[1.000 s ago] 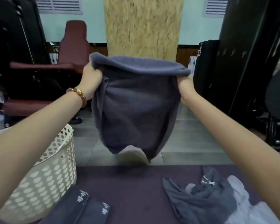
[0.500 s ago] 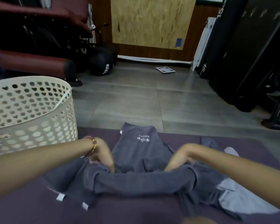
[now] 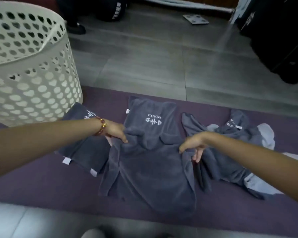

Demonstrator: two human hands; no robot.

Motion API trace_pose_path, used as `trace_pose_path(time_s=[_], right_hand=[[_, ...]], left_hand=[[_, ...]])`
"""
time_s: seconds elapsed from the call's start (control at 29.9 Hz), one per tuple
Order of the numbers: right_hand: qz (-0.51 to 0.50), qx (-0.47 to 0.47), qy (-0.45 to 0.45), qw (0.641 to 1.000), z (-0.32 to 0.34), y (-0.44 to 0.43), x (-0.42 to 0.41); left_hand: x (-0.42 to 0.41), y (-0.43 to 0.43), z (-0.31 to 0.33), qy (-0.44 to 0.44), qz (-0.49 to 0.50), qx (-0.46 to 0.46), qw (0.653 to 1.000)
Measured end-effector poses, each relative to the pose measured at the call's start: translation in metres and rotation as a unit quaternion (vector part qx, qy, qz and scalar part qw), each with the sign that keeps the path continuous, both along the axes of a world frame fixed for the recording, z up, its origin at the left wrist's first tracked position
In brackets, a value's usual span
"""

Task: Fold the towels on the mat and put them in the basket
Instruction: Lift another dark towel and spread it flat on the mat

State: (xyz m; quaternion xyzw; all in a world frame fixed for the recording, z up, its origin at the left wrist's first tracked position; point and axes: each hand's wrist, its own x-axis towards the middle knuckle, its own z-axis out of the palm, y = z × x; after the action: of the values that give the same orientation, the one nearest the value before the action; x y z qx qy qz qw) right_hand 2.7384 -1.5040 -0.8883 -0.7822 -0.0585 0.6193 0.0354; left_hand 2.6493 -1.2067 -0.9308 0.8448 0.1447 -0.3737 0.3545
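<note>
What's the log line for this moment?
grey logo towel: spread on purple mat | left hand: on left edge, grip unclear | right hand: pinches right edge | folded towels: beside white basket

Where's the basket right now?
Head view, upper left: the white perforated basket stands at the far-left corner of the mat, just behind the folded gray towels by the left hand.

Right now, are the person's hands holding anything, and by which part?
Yes: the middle grey towel on the mat. The left hand grips its left edge; the right hand pinches its right edge.
</note>
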Motion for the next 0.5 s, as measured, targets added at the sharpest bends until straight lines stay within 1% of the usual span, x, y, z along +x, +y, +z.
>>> trace_pose_path(time_s=[0.03, 0.13, 0.17, 0.23, 0.3, 0.33, 0.4, 0.47, 0.5], right_hand=[[-0.011, 0.007, -0.052, 0.999, -0.01, 0.001, 0.014], [-0.05, 0.041, -0.147, 0.987, -0.041, 0.005, 0.058], [-0.076, 0.072, -0.171, 0.98, -0.053, 0.007, 0.07], [-0.137, 0.151, -0.222, 0.953, -0.087, 0.014, 0.094], [-0.191, 0.232, -0.286, 0.91, -0.125, 0.023, 0.109], [-0.216, 0.26, -0.311, 0.888, -0.142, 0.025, 0.112], [-0.286, 0.303, -0.319, 0.851, -0.163, 0.027, 0.109], [-0.38, 0.351, -0.29, 0.805, -0.165, 0.025, 0.102], [-0.436, 0.39, -0.254, 0.77, -0.159, 0.025, 0.099]], left_hand=[[0.01, 0.006, -0.007, -0.041, -0.012, 0.027, 0.999], [0.041, 0.025, -0.02, -0.185, 0.072, 0.095, 0.975], [0.052, 0.031, -0.031, -0.218, 0.112, 0.097, 0.965], [0.072, 0.042, -0.056, -0.258, 0.167, 0.086, 0.948], [0.086, 0.047, -0.084, -0.263, 0.209, 0.035, 0.941], [0.09, 0.051, -0.095, -0.257, 0.236, -0.018, 0.937], [0.098, 0.054, -0.112, -0.249, 0.29, -0.114, 0.917], [0.102, 0.052, -0.112, -0.267, 0.367, -0.166, 0.876], [0.105, 0.053, -0.109, -0.29, 0.409, -0.188, 0.844]])
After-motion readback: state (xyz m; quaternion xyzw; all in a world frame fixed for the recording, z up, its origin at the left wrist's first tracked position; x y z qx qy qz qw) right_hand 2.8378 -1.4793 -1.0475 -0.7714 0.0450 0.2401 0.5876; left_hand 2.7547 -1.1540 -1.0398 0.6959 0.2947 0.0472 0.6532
